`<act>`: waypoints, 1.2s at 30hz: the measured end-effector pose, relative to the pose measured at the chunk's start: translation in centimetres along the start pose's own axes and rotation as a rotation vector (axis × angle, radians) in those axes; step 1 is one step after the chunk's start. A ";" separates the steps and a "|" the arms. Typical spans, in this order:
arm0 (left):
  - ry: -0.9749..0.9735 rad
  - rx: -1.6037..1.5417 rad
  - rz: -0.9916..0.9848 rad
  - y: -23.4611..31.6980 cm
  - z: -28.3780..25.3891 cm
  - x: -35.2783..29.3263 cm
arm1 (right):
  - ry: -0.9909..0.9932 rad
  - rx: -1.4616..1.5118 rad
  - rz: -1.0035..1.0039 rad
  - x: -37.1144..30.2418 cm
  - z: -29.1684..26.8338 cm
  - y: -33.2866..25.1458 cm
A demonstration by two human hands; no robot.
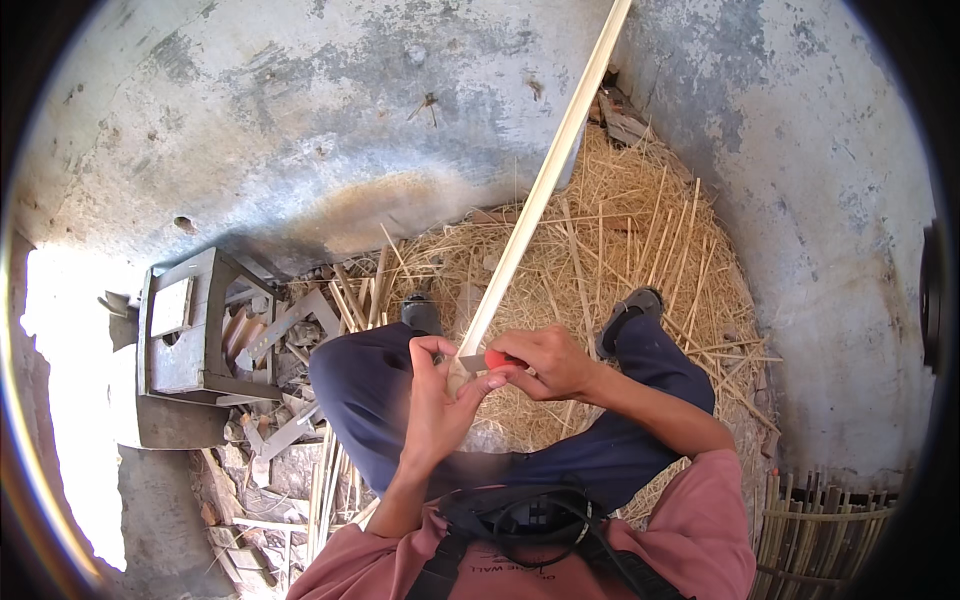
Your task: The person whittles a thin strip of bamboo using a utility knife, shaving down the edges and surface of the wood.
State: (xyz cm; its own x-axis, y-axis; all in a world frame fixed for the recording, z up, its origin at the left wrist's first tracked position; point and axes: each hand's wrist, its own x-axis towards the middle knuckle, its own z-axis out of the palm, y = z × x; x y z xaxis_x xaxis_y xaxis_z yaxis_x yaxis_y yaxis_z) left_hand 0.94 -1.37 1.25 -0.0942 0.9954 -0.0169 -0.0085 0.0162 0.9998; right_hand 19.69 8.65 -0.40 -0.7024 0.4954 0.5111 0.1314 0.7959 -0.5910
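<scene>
A long pale strip, apparently split bamboo (541, 190), slants from between my legs up past the far wall. Its near end lies in my left hand (438, 402), whose fingers and thumb are closed round it. My right hand (555, 364) grips a small knife (473, 363) by its red handle. The short blade rests against the strip, close to my left fingers. Both hands meet there, the thumbs nearly touching. Part of the handle is hidden in my right palm.
Straw-like shavings (600, 250) and thin sticks cover the floor ahead. An old wooden frame (185, 345) stands at left, near rubble and wood scraps (290, 430). Weathered walls (800, 200) close in ahead and right. A slatted basket-like thing (825, 535) stands at lower right.
</scene>
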 end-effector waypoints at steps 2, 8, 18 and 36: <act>-0.014 -0.018 -0.023 0.2 0.0 0.1 | 0.005 -0.012 -0.007 -0.1 0.0 0.0; -0.039 0.052 -0.072 1.4 -0.2 0.2 | 0.040 -0.028 -0.010 -0.1 0.1 -0.4; -0.062 0.141 -0.050 -0.5 -1.1 0.6 | 0.075 -0.128 0.029 -0.1 0.1 -1.2; -0.096 0.195 -0.042 2.0 -1.1 1.3 | 0.131 -0.209 0.036 0.6 -0.2 -2.0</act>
State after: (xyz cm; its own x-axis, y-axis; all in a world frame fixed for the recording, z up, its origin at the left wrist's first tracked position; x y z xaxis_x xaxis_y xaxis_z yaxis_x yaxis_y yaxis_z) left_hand -0.26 -0.11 3.24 -0.0028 0.9977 -0.0671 0.1834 0.0665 0.9808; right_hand 19.12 7.46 1.20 -0.5996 0.5550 0.5767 0.3065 0.8248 -0.4751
